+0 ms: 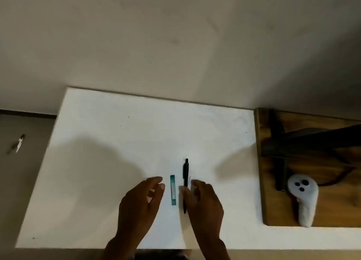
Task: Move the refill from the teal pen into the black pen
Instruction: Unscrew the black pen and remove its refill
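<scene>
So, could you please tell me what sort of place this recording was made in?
Probably an indoor desk in a home or small office: a flat white tabletop against a plain beige wall, beside a dark wooden board holding a white handheld controller.

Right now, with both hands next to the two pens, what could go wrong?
1. The right hand pinches the black pen against the white table; a slip could send it rolling.
2. A thin sliver beside that pen, too fine to identify, could get brushed away.
3. The left hand, hovering empty, could nudge the teal pen.
</scene>
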